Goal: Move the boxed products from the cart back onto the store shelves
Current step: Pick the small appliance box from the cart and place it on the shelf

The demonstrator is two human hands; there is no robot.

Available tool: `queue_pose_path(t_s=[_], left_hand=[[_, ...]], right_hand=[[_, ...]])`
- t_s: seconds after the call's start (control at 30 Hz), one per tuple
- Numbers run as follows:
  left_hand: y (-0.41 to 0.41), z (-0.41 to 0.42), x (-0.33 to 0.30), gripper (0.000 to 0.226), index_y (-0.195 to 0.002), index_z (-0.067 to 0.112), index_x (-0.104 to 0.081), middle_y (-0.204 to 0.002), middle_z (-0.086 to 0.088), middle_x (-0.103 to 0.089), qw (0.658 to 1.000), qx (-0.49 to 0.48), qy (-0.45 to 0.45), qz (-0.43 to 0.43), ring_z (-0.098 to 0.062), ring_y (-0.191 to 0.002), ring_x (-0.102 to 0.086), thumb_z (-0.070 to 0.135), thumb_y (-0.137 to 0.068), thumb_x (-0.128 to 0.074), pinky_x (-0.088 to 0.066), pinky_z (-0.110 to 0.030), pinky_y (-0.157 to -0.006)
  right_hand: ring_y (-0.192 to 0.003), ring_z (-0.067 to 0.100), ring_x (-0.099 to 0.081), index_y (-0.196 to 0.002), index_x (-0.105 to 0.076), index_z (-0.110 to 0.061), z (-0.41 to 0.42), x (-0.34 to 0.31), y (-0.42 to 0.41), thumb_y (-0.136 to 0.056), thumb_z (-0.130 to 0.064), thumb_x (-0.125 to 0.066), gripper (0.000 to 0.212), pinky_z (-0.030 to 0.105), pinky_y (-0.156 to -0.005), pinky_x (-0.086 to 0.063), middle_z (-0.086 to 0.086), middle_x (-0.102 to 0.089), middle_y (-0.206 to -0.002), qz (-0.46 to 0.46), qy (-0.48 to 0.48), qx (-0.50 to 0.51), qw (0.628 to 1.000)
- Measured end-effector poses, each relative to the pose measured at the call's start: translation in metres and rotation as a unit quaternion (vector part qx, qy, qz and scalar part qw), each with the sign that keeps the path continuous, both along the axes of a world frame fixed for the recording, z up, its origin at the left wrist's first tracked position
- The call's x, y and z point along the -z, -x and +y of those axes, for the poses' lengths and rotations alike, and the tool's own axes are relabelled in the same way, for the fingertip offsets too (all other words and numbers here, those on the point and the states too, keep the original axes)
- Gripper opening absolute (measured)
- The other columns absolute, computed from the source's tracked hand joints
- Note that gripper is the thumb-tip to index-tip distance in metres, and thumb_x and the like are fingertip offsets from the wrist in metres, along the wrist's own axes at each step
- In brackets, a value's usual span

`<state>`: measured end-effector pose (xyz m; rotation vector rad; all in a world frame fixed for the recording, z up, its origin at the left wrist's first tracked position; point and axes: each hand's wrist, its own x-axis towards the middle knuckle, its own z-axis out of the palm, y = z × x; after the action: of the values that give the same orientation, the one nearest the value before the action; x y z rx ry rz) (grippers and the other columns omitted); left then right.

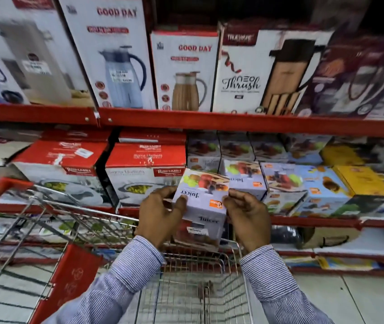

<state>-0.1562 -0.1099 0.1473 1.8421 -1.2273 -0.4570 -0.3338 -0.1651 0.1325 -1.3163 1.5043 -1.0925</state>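
Gripping juicer box (203,202) between left hand (160,212) and right hand (248,216) | above cart (193,265)

Retail shop aisle: red steel shelves (233,123) stacked with price-stickered boxed jugs (118,57), wire shopping cart (193,288) below.

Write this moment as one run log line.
left hand + right hand: holding Juicer box | position: above cart, before Juicer shelf row | not shelved
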Motion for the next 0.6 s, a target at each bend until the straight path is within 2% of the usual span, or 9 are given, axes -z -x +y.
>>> queue_pose_path(t_s=[0.17,0.4,0.47,0.53,0.6], left_hand=[[-0.007,-0.026,-0.001,0.028,-0.111,0.019,-0.071,-0.086,0.001,-0.078,1.000,0.020,-0.017,0.012,-0.012,-0.074,-0.071,0.031,-0.087,-0.062,-0.060,-0.035,-0.074],[-0.016,-0.041,0.003,0.036,-0.118,0.018,-0.068,-0.106,-0.003,-0.075,1.000,0.012,-0.013,-0.007,-0.019,-0.090,-0.070,0.036,-0.088,-0.059,-0.058,-0.041,-0.083],[-0.015,-0.041,0.003,0.034,-0.119,0.016,-0.067,-0.111,-0.005,-0.073,1.000,0.012,-0.010,-0.021,-0.019,-0.096,-0.068,0.031,-0.089,-0.060,-0.057,-0.036,-0.085],[-0.013,-0.041,0.003,0.033,-0.121,0.014,-0.067,-0.114,-0.005,-0.071,0.999,0.013,-0.005,-0.042,-0.020,-0.099,-0.065,0.024,-0.090,-0.060,-0.051,-0.028,-0.084],[-0.010,-0.040,0.003,0.032,-0.121,0.013,-0.066,-0.113,-0.007,-0.071,0.998,0.012,0.005,-0.059,-0.023,-0.098,-0.065,0.021,-0.091,-0.060,-0.051,-0.029,-0.084]], right_hand=[[-0.079,0.000,-0.065,-0.102,-0.073,-0.021,-0.016,-0.011,-0.004,-0.079,-0.030,-0.073,0.025,0.027,-0.080,-0.054,-0.007,-0.074,-0.090,0.005,0.006,-0.006,1.000],[-0.075,-0.005,-0.062,-0.105,-0.070,-0.019,-0.034,-0.006,-0.014,-0.081,-0.029,-0.071,0.026,0.020,-0.069,-0.052,-0.007,-0.073,-0.096,0.025,0.021,-0.029,0.999],[-0.075,-0.006,-0.061,-0.106,-0.069,-0.021,-0.035,-0.003,-0.013,-0.082,-0.029,-0.070,0.025,0.024,-0.072,-0.054,-0.008,-0.072,-0.096,0.026,0.018,-0.034,0.999],[-0.073,-0.008,-0.060,-0.106,-0.068,-0.024,-0.035,0.000,-0.012,-0.082,-0.030,-0.070,0.024,0.022,-0.071,-0.053,-0.011,-0.070,-0.094,0.035,0.020,-0.039,0.998],[-0.072,-0.009,-0.060,-0.106,-0.068,-0.025,-0.036,0.002,-0.011,-0.082,-0.031,-0.070,0.024,0.019,-0.068,-0.051,-0.013,-0.069,-0.092,0.041,0.023,-0.046,0.998]])
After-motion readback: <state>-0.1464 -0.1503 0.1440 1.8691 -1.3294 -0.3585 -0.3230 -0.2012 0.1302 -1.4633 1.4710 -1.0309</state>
